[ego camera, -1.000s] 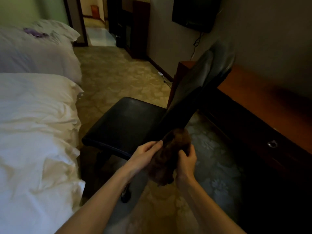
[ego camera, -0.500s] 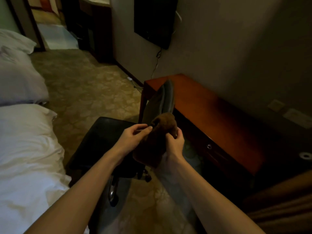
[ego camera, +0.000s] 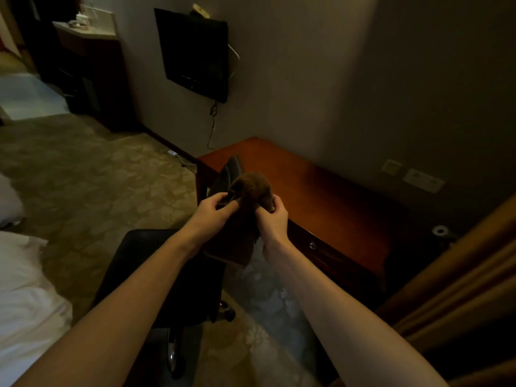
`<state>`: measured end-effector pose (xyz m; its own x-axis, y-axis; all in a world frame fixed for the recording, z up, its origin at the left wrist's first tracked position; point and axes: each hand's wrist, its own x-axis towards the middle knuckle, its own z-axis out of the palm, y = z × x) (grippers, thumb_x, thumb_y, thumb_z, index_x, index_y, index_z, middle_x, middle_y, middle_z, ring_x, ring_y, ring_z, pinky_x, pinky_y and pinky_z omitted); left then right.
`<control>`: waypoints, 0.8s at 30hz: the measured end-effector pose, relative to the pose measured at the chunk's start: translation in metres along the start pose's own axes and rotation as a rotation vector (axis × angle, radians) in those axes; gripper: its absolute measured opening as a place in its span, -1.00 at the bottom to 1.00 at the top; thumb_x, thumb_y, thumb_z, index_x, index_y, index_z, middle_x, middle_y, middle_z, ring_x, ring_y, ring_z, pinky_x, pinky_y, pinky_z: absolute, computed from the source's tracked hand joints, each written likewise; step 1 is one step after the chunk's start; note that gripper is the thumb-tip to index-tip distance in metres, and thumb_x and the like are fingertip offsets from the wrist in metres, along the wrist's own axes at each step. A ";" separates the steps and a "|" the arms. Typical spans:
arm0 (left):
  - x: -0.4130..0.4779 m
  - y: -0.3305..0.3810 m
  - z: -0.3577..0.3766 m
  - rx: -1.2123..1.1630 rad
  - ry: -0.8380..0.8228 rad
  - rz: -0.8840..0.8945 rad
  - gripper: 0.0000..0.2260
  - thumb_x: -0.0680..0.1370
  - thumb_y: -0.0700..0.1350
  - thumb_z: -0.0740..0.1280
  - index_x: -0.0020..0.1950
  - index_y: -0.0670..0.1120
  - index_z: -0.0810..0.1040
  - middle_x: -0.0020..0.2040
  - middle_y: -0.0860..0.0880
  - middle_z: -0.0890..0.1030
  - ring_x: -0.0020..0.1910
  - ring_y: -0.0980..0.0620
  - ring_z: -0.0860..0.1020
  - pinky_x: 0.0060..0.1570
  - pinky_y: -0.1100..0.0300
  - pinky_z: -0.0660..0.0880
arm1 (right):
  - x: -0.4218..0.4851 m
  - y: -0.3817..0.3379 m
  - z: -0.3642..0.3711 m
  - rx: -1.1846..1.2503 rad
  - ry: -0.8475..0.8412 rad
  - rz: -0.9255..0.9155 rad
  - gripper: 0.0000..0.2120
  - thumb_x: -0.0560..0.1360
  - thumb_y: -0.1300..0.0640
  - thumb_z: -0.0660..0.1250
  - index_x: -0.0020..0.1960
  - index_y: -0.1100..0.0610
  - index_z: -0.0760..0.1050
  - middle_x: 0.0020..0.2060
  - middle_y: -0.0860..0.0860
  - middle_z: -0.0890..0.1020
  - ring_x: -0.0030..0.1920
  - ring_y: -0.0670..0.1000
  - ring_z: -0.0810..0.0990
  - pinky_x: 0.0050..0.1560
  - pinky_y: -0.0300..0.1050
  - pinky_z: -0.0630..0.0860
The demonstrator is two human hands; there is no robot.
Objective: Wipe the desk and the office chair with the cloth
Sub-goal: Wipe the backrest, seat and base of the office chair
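Brown cloth (ego camera: pixel 245 219) — gripped by left hand (ego camera: pixel 213 212) and right hand (ego camera: pixel 272 219), held above black office chair (ego camera: pixel 156 275) beside wooden bench (ego camera: pixel 321 202).

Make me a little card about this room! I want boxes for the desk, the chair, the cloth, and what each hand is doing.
desk: reddish wood, against the wall
office chair: black, in front of the desk
cloth: brown, bunched, held up in the air
left hand: grips the cloth
right hand: grips the cloth too
also there: TV on the wall, white bed on the left
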<state>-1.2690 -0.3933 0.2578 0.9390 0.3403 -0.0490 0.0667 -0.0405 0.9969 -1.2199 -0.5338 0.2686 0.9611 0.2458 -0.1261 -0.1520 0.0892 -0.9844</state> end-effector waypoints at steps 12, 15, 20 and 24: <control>0.117 -0.043 0.005 0.332 0.124 -0.214 -0.66 0.66 -0.13 0.26 0.43 -0.13 0.50 0.25 -0.08 0.58 0.24 -0.03 0.54 0.26 0.11 0.46 | 0.156 -0.006 -0.016 -0.191 0.299 -0.156 -0.54 0.42 0.27 0.27 0.27 -0.04 0.49 0.08 0.04 0.61 0.07 0.07 0.57 -0.04 -0.15 0.42; 0.151 -0.063 0.015 0.439 -0.028 -0.338 -0.55 0.63 -0.09 0.33 0.50 -0.19 0.42 0.31 -0.09 0.58 0.27 -0.08 0.56 0.33 0.05 0.48 | 0.212 -0.005 -0.027 -0.256 0.190 -0.130 -0.63 0.47 0.24 0.22 0.17 -0.13 0.49 -0.03 -0.06 0.61 0.01 0.04 0.58 -0.11 -0.16 0.46; 0.194 -0.091 0.039 0.725 -0.083 -0.416 -0.21 0.55 0.24 0.36 0.63 -0.12 0.15 0.48 -0.15 0.41 0.41 -0.17 0.44 0.31 -0.06 0.48 | 0.284 0.016 -0.032 -0.300 0.008 -0.057 -0.73 0.55 0.16 0.24 0.07 -0.22 0.48 -0.01 -0.09 0.63 0.00 -0.04 0.61 -0.10 -0.08 0.54; 0.205 -0.106 0.049 1.000 0.005 -0.333 -0.14 0.54 0.23 0.35 0.66 -0.09 -0.01 0.50 -0.18 0.30 0.47 -0.20 0.29 0.32 -0.11 0.44 | 0.322 0.037 -0.024 -0.349 -0.023 -0.040 -0.73 0.54 0.13 0.24 -0.02 -0.28 0.48 -0.10 -0.19 0.60 -0.08 -0.15 0.56 -0.20 -0.17 0.44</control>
<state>-1.0667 -0.3654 0.1392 0.8209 0.4806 -0.3085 0.5710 -0.7002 0.4286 -0.9102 -0.4747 0.1883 0.9587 0.2705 -0.0880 -0.0227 -0.2356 -0.9716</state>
